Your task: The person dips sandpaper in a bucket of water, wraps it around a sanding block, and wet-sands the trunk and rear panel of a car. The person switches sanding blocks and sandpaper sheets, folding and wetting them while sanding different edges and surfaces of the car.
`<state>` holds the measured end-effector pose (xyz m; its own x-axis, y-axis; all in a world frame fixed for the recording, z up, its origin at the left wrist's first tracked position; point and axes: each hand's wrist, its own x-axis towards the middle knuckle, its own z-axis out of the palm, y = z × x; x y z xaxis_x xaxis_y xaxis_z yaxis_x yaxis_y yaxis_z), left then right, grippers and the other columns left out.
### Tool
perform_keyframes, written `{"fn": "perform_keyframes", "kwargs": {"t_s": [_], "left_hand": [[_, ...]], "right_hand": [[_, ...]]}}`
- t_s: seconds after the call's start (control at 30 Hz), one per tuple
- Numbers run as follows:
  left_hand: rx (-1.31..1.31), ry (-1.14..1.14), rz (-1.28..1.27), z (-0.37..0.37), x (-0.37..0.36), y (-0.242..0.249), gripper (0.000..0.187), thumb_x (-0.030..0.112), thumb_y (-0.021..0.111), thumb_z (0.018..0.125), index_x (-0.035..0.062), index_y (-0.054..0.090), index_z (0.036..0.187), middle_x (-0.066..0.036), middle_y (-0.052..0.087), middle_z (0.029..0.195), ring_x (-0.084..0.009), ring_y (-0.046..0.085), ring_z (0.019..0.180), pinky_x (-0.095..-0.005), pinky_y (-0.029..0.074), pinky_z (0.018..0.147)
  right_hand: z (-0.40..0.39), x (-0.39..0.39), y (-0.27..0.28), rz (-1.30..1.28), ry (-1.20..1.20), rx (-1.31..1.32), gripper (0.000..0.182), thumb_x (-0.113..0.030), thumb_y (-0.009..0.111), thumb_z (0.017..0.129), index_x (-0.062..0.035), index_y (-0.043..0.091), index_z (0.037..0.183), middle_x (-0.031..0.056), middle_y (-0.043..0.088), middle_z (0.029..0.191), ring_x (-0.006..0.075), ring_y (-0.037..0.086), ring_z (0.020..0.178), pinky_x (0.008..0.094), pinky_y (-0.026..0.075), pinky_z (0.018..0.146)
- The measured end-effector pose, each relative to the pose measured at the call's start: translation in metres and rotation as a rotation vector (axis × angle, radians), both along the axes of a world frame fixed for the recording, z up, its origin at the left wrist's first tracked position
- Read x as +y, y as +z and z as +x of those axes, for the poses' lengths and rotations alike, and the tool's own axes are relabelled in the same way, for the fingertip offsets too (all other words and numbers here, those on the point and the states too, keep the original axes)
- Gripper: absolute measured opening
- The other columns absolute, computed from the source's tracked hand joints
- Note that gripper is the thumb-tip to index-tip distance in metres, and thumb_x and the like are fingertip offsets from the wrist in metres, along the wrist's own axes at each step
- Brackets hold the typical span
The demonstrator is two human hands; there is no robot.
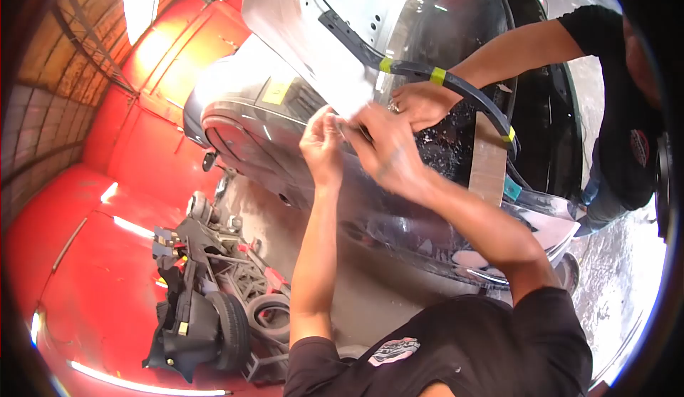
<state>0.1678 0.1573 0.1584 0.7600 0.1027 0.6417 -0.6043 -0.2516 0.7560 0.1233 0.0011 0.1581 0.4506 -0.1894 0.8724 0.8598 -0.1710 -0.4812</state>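
Note:
Both forearms reach forward over the rear of a dark car (256,137). My left hand (323,144) is closed in a pinch near the edge of a raised pale panel (328,40). Just to its right, my right hand (388,144) is blurred, its fingers bent at the same panel edge. What either hand holds is too small to make out. Beside my right hand, a co-worker's hand (424,105) reaches in from the right. Above that hand curves a black strip (470,96) with yellow tape on it.
The co-worker (620,112) stands at the right beside the car. A brown board (488,162) lies at the car's rear opening. On the floor at lower left are a tyre (269,316), black car parts (192,326) and metal frames. A red wall (85,254) runs along the left.

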Motion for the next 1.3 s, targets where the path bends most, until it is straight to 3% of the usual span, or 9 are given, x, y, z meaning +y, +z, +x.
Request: {"fn": "perform_keyframes", "kwargs": {"t_s": [0.23,0.3,0.5,0.67,0.83,0.97,1.03,1.17,1.3], "left_hand": [[-0.234,0.290,0.291,0.023,-0.026,0.162,0.037,0.026,0.058,0.109,-0.0106,0.063,0.109,-0.010,0.067,0.082,-0.0122,0.063,0.062,-0.0274,0.054,0.059],[-0.206,0.259,0.324,0.031,-0.032,0.173,0.036,0.025,0.057,0.109,-0.0112,0.062,0.112,-0.010,0.066,0.080,-0.0145,0.063,0.063,-0.0308,0.053,0.059],[-0.297,0.511,0.636,0.017,-0.030,0.074,0.030,0.022,0.055,0.109,-0.0075,0.056,0.115,-0.014,0.065,0.078,-0.0220,0.065,0.072,-0.0391,0.051,0.066],[-0.054,0.252,0.421,0.004,-0.023,0.030,0.022,0.017,0.060,0.106,-0.0048,0.060,0.111,-0.013,0.067,0.073,-0.0167,0.066,0.062,-0.0358,0.052,0.061],[-0.074,0.363,0.542,0.011,-0.018,0.114,0.028,0.019,0.068,0.102,-0.0084,0.070,0.104,-0.006,0.068,0.069,-0.0122,0.064,0.058,-0.0292,0.049,0.053],[-0.118,0.302,0.378,0.030,-0.012,0.186,0.037,0.026,0.071,0.101,-0.0113,0.069,0.102,-0.010,0.070,0.069,-0.0132,0.066,0.055,-0.0234,0.053,0.052],[-0.198,0.355,0.510,0.035,-0.012,0.215,0.042,0.028,0.073,0.100,-0.0131,0.069,0.104,-0.010,0.069,0.069,-0.0107,0.064,0.054,-0.0253,0.054,0.051],[-0.229,0.377,0.516,0.032,-0.017,0.221,0.047,0.031,0.075,0.099,-0.0157,0.069,0.105,-0.011,0.069,0.069,-0.0095,0.064,0.053,-0.0255,0.055,0.050],[-0.048,0.329,0.402,0.032,-0.012,0.169,0.053,0.028,0.074,0.099,-0.0153,0.059,0.125,-0.010,0.069,0.071,-0.0108,0.064,0.052,-0.0239,0.052,0.047]], "right_hand": [[-0.103,-0.006,-0.091,-0.120,0.469,0.207,0.009,-0.001,0.072,0.088,-0.0022,0.067,0.096,0.0162,0.063,0.088,0.0388,0.065,0.082,0.0457,0.053,0.070],[-0.117,-0.006,-0.110,-0.151,0.560,0.296,0.008,-0.004,0.072,0.090,-0.0023,0.067,0.097,0.0153,0.064,0.088,0.0374,0.065,0.080,0.0456,0.052,0.069],[-0.134,-0.018,-0.131,-0.142,0.662,0.411,0.009,-0.006,0.073,0.091,-0.0011,0.068,0.098,0.0150,0.066,0.088,0.0343,0.065,0.075,0.0437,0.051,0.066],[-0.142,-0.037,-0.129,-0.154,0.672,0.453,0.009,-0.006,0.074,0.091,-0.0015,0.070,0.097,0.0148,0.067,0.086,0.0339,0.066,0.073,0.0423,0.052,0.064],[-0.151,-0.044,-0.131,-0.110,0.713,0.435,0.010,-0.006,0.075,0.090,-0.0018,0.070,0.098,0.0150,0.068,0.087,0.0337,0.067,0.074,0.0420,0.052,0.064],[-0.154,-0.048,-0.144,-0.078,0.713,0.466,0.010,-0.006,0.075,0.090,-0.0021,0.071,0.098,0.0150,0.068,0.088,0.0335,0.068,0.076,0.0422,0.052,0.065],[-0.155,-0.053,-0.148,-0.073,0.713,0.495,0.010,-0.006,0.075,0.090,-0.0021,0.071,0.098,0.0149,0.068,0.088,0.0332,0.067,0.076,0.0422,0.052,0.066],[-0.159,-0.056,-0.148,-0.074,0.729,0.539,0.010,-0.007,0.075,0.090,-0.0021,0.070,0.097,0.0146,0.068,0.087,0.0328,0.067,0.077,0.0415,0.052,0.067],[-0.162,-0.050,-0.152,-0.097,0.775,0.500,0.011,-0.008,0.075,0.090,-0.0020,0.070,0.098,0.0147,0.068,0.087,0.0327,0.067,0.078,0.0409,0.052,0.068]]}}
